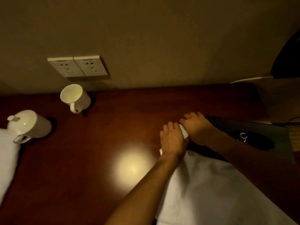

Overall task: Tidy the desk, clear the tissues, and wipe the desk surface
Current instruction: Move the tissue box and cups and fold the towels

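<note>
Dark red-brown worktop (81, 159), back edge butting the wall (146, 30) under a double socket plate (78, 66). Wide bare stretch across the middle and the near left, with a round lamp reflection (132, 168) on it. Open white mug (75, 98) near the back edge left of centre, handle toward the near side. Lidded white mug (28, 125) close to the left edge, handle also toward the near side, and a white cloth-like mass (8, 159) spilling over that left edge. Right side crowded: a dark tray (253, 137) with a small metal ring on it, lying slantwise toward the right edge, and a large white cloth (211, 192) draped over the near right edge, reaching up to the wrists.

Small white tissue wad (184, 131) pinched between the two hands, right of centre, just above or on the worktop at the tray's left end; only a narrow strip visible, long axis running from back-left to near-right.

Left hand (173, 140) palm down, fingers (168, 127) together and curled onto the tissue, forearm slanting in from the near edge. Right hand (198, 127) knuckles up, fingers closed around the tissue's other side, forearm crossing over the tray from the right.
</note>
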Available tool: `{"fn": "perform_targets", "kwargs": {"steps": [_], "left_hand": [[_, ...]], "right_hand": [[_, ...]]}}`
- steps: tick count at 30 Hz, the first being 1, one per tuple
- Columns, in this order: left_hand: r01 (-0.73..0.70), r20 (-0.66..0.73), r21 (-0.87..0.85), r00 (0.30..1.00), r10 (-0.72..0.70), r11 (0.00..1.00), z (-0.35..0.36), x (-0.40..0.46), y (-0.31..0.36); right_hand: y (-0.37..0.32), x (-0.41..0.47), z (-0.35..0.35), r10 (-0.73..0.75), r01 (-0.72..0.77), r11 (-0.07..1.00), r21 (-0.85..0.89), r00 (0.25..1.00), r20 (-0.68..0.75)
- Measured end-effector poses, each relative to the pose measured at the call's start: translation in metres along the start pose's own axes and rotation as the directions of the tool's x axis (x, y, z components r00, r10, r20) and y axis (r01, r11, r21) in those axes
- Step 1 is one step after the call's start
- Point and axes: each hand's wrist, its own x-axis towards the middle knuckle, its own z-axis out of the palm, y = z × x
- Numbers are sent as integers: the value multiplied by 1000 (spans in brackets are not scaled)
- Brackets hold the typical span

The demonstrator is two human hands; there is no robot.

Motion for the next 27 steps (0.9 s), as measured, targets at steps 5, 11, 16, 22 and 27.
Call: {"fn": "perform_targets", "kwargs": {"steps": [5,11,16,22,27], "left_hand": [[10,-124,-15,992,-12,1000,-42,-29,-28],[201,-329,76,930,-166,977,-150,-66,-140],[317,-442,84,861,-250,945,-234,-82,-256],[383,-394,159,870,-297,910,-275,-65,-361],[322,-290,145,918,-271,936,-277,-46,-387]], "right_hand": [[-46,-14,-35,-69,104,967,231,986,-154],[-164,-3,-99,-143,272,902,336,921,-362],[-266,42,-138,-57,245,870,427,911,-407],[-346,105,-162,214,65,851,521,863,-457],[-364,153,-177,313,-86,836,542,886,-342]]}}
